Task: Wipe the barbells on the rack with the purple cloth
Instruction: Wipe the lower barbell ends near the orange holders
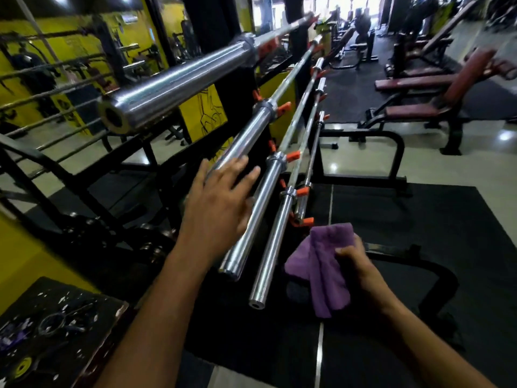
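Note:
Several chrome barbells lie on a black rack with orange hooks (pixel 292 156), stepped from a thick top bar (pixel 179 82) down to lower ones. My left hand (pixel 218 203) reaches out with straight fingers over the sleeve of the second barbell (pixel 246 138) and in front of the third barbell (pixel 251 228). My right hand (pixel 355 267) holds the folded purple cloth (pixel 324 264), thumb on top, just right of the end of the fourth barbell (pixel 272 253). The cloth hangs free of the bars.
Black rubber mats (pixel 419 219) cover the floor to the right. Maroon weight benches (pixel 419 107) stand further back on the right. A dark box with clips and small parts (pixel 56 326) sits at lower left. Yellow walls and mirrors (pixel 70 51) lie behind the rack.

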A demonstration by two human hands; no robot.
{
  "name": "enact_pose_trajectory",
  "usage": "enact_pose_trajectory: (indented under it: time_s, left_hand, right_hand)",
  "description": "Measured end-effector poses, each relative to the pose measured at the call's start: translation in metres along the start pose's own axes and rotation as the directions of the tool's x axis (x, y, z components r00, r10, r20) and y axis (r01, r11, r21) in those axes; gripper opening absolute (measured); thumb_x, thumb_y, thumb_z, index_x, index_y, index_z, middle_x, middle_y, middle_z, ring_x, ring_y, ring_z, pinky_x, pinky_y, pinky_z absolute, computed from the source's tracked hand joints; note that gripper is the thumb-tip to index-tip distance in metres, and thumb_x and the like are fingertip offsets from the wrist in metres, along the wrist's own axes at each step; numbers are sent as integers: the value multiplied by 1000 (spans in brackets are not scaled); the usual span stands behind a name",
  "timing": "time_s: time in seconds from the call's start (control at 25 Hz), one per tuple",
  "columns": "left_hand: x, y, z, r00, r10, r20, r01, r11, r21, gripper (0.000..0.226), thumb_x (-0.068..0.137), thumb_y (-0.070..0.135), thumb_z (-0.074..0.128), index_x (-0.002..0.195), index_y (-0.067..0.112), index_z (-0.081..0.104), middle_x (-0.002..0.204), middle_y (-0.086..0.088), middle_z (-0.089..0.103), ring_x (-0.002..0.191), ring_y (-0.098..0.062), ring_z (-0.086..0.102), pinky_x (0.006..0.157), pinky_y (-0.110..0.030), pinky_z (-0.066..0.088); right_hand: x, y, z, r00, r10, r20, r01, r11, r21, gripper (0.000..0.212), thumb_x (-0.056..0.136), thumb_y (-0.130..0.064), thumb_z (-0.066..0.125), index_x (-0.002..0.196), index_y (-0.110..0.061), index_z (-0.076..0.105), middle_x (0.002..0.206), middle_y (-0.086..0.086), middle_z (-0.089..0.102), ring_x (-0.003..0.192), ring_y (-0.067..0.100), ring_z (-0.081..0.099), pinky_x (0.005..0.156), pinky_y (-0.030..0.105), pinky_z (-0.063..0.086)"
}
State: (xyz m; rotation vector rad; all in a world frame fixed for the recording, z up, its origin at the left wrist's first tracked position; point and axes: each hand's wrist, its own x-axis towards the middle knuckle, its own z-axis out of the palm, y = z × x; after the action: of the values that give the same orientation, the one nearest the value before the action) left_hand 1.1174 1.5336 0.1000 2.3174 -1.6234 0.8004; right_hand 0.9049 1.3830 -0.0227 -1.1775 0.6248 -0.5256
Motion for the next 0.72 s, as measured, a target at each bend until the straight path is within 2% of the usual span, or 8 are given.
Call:
enact_pose_trajectory:
  time_s: [0.04, 0.08, 0.16, 0.28, 0.4, 0.48, 0.6, 0.72]
  left_hand:
    - [-8, 17, 10, 998, 29, -55, -36, 991, -128, 54, 95, 30, 56, 147, 22, 46, 151, -2, 45, 139, -21, 43, 116, -50, 29]
    - [-15, 40, 25, 998, 34, -46, -46, 957, -288, 51, 95, 30, 56, 145, 22, 49, 147, 1, 49, 135, -19, 47, 113, -45, 35]
    - [-26, 93, 60, 987, 46, 152, 37, 863, -504, 47, 96, 32, 56, 143, 30, 49, 139, 11, 53, 125, -11, 55, 102, -36, 47]
    - [-32, 176, 115, 873, 213, 439, 86, 819, -567, 45, 96, 40, 53, 140, 37, 50, 129, 18, 57, 113, -3, 60, 91, -31, 53]
    - [-28, 237, 155, 775, 313, 548, 136, 765, -629, 41, 93, 41, 54, 135, 39, 54, 120, 20, 62, 106, 3, 61, 89, -30, 54]
    - [-18, 279, 178, 711, 358, 605, 166, 751, -639, 39, 92, 40, 56, 131, 42, 55, 118, 23, 63, 104, 6, 61, 89, -29, 54]
    - [2, 339, 212, 636, 407, 656, 189, 742, -643, 38, 91, 40, 58, 129, 46, 56, 116, 25, 64, 101, 7, 62, 88, -28, 55]
    - [23, 396, 240, 584, 470, 662, 172, 726, -666, 36, 93, 36, 61, 129, 41, 59, 115, 24, 65, 103, 11, 60, 91, -26, 54]
  right_hand:
    - [-5, -4, -20, 999, -44, -3, 44, 990, -130, 58, 75, -32, 69, 130, -33, 49, 122, 2, 62, 93, 3, 67, 73, 18, 52]
    - [-11, -7, -45, 996, -83, -18, 75, 961, -267, 57, 82, -25, 70, 131, -38, 45, 120, -6, 61, 92, -2, 66, 70, 14, 51]
    - [-24, -11, -100, 989, -133, -59, 91, 881, -463, 60, 89, -11, 72, 125, -46, 40, 116, -15, 57, 92, -7, 64, 67, 8, 49]
    - [-45, -12, -187, 976, -145, -163, -4, 736, -677, 46, 84, -14, 77, 105, -43, 48, 109, -8, 56, 90, 2, 61, 65, 12, 46]
    - [-63, -8, -264, 971, -87, -221, -113, 651, -751, 36, 81, -24, 80, 97, -43, 54, 104, -10, 53, 92, 6, 58, 69, 19, 47]
    - [-78, -7, -315, 955, -97, -280, -154, 642, -751, 33, 82, -27, 78, 95, -45, 53, 101, -13, 53, 91, 5, 58, 69, 20, 47]
    - [-92, -1, -386, 930, -122, -346, -198, 627, -753, 33, 84, -30, 73, 100, -50, 53, 102, -14, 55, 93, 2, 60, 78, 25, 52]
    - [-103, 7, -447, 911, -111, -397, -271, 564, -780, 26, 87, -37, 71, 108, -45, 58, 101, -14, 49, 90, 8, 60, 82, 30, 54]
